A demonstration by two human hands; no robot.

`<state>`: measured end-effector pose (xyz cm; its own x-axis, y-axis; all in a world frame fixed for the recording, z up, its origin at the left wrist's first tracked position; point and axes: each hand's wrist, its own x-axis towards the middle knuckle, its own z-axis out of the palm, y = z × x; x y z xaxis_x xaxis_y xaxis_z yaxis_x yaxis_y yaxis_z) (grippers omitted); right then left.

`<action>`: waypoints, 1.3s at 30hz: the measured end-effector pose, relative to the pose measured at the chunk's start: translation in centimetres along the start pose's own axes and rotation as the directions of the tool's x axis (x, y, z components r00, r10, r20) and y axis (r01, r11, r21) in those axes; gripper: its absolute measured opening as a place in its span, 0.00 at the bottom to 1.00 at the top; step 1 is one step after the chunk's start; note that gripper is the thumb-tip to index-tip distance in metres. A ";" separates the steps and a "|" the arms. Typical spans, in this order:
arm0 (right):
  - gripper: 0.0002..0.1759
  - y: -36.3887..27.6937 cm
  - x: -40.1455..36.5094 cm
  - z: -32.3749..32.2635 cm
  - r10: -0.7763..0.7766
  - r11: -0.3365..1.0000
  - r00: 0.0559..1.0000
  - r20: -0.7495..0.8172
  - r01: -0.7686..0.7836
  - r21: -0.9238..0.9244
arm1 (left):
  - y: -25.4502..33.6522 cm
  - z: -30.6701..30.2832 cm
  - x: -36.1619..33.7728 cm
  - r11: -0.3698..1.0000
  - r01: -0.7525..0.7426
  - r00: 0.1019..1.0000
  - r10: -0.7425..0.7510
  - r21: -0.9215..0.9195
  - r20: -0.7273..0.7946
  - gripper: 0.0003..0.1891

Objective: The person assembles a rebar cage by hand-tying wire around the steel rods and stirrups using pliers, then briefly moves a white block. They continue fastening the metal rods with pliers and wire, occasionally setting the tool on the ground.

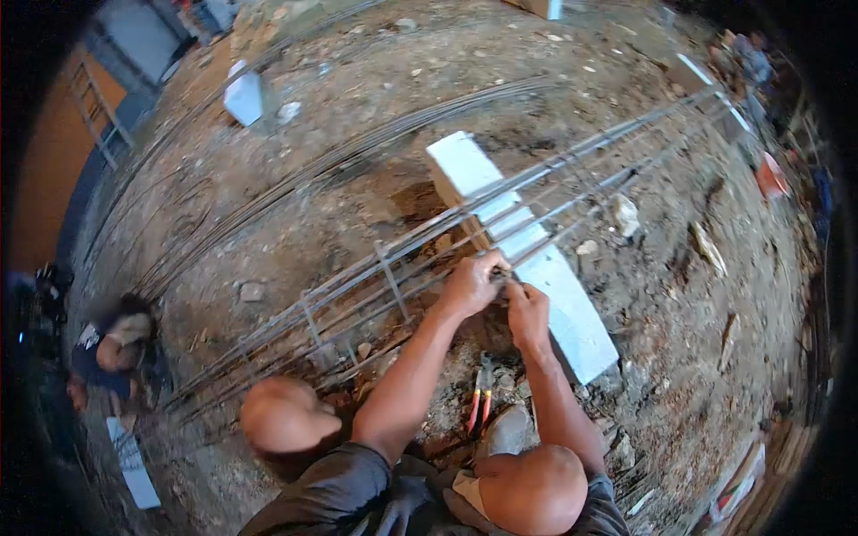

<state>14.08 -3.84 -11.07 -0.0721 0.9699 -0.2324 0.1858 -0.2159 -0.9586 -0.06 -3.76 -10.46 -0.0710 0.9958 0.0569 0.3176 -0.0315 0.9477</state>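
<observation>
Hands close together on rebar cage point(393, 272), left hand point(472, 284) curled closed on it, right hand point(527, 313) pinching it alongside, cage lying across white block point(576, 322), red-handled pliers point(481, 402) on dirt ground point(357, 188) beneath wrists.

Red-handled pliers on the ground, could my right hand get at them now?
Probably yes: the red-handled pliers lie uncovered on the dirt between the forearms, close to the right hand, though that hand is at the grey steel rebar cage.
</observation>
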 end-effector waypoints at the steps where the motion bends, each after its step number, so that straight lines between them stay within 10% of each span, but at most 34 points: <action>1: 0.18 -0.2 -0.3 -0.1 0.034 0.999 0.999 0.024 -0.034 -0.019 | 0.9 -0.3 -0.2 0.996 -0.053 0.999 0.054 0.071 -0.011 0.11; 3: 0.16 -2.1 -1.7 0.2 -0.288 0.948 0.957 -0.043 0.279 -0.155 | 1.3 -0.4 -0.5 0.993 -0.014 0.999 0.018 0.120 -0.033 0.11; 10: 0.11 -0.9 -1.6 0.4 -0.456 0.850 0.884 -0.103 0.399 -0.343 | 1.4 -0.8 -0.5 0.994 -0.025 0.999 0.028 0.110 -0.029 0.10; 39: 0.10 -1.6 -2.9 0.1 -0.273 0.908 0.961 -0.043 0.243 -0.342 | 1.7 -1.9 -0.4 0.997 0.079 0.993 -0.077 -0.020 0.093 0.09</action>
<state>13.89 -6.30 -8.92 -0.0784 0.9959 0.0457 0.4866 0.0783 -0.8701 -1.29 -4.40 -8.29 -0.0075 0.9989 -0.0459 0.2924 0.0461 0.9552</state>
